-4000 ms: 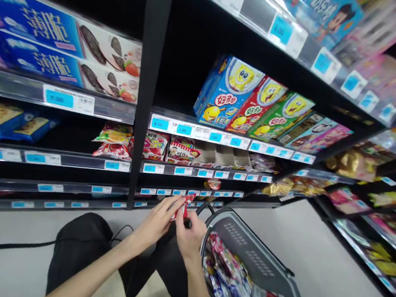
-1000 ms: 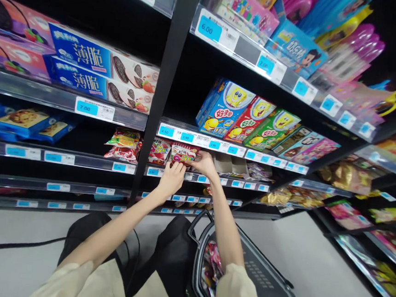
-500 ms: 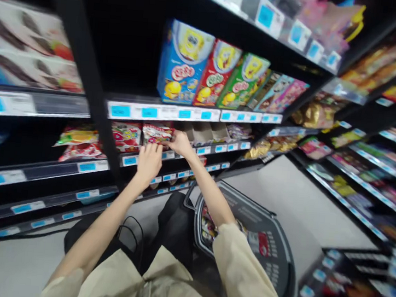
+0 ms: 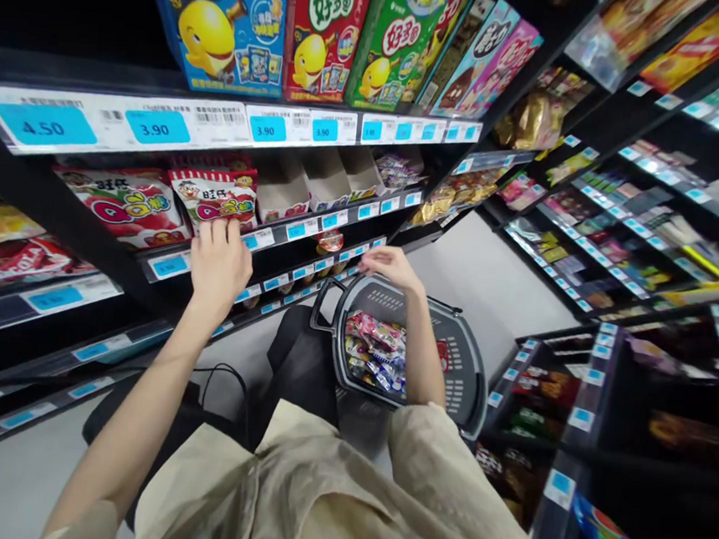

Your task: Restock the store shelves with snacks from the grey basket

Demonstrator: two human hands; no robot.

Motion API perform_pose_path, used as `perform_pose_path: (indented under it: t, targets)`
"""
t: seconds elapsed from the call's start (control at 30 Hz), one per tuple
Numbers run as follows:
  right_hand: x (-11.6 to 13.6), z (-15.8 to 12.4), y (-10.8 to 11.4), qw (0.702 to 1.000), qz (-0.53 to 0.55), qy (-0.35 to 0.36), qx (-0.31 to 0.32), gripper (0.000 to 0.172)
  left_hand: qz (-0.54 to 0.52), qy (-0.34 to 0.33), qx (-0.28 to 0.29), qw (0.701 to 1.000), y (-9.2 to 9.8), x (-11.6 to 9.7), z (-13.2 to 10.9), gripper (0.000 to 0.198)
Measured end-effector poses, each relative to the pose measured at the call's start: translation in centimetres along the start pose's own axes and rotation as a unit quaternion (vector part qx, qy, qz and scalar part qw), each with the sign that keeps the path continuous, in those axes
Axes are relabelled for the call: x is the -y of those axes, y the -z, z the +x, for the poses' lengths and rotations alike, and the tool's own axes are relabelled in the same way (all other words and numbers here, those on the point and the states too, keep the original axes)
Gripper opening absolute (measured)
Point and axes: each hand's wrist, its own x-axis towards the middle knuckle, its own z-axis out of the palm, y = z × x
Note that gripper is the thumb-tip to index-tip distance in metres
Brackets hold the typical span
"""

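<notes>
My left hand (image 4: 220, 264) is at the low shelf, its fingers bent together against the lower front of a red-and-white bag of gummy candy (image 4: 215, 194). The thumb is hidden. Another red gummy candy bag (image 4: 129, 206) leans beside it on the left. My right hand (image 4: 392, 266) hovers over the far rim of a grey shopping basket (image 4: 475, 389), fingers loosely bent and apart, with nothing visible in them. Inside the basket lie several small packaged snacks (image 4: 377, 351), partly covered by my right forearm.
Open cardboard trays (image 4: 284, 186) stand right of the candy bags. Above them runs a shelf edge with price tags (image 4: 271, 128), carrying cartoon snack boxes (image 4: 326, 40). A dark cable (image 4: 225, 368) lies on the floor near my knees. More stocked shelves (image 4: 654, 211) line the right side.
My right hand has left the gummy candy bag and moved right and down, over the basket. The left hand stays at the bag. The view has come closer to the shelf and turned.
</notes>
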Motion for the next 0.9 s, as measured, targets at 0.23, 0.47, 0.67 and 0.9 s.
perform_pose_path:
  t: [0.23,0.47,0.67,0.9]
  targets:
    - [-13.1,-7.8,3.0,0.898,-0.267,-0.336,-0.093,0.036,-0.013,0.011,-0.006,1.000,-0.6,0.2,0.3,0.045]
    - [-20.7,-13.6,-0.8,0.797,-0.410,-0.429,-0.117,0.064,-0.011,0.011,-0.016,1.000,-1.1,0.3,0.4,0.047]
    - [-22.3,-13.0,0.6,0.761,-0.454,-0.455,-0.090,0.039,0.010,0.015,-0.025,1.000,-1.6,0.1,0.4,0.046]
    - [-18.4,-11.1,1.2,0.745,-0.503,-0.421,-0.118,0.046,-0.069,0.013,-0.083,0.994,-1.8,1.0,0.1,0.042]
